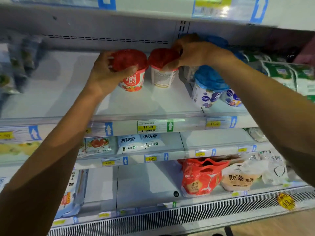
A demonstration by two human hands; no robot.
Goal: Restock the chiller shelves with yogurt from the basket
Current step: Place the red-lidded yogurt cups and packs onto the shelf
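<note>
Two red-lidded yogurt cups stand side by side on the white chiller shelf (153, 103). My left hand (109, 72) grips the left cup (132, 79) round its lid, its strawberry label facing me. My right hand (192, 51) grips the right cup (163, 74) from above at the lid, with the cup's printed back turned to me. To their right stand blue-lidded blueberry yogurt cups (208, 87). No basket shows in this view.
Green-and-white pouches (289, 75) lie at the shelf's right end, blurred packs (15, 65) at its left. Price rail with an 11.90 tag (147, 127) runs along the shelf front. Lower shelves hold milk pouches (136, 143), a red bag (202, 176) and white bags (242, 174).
</note>
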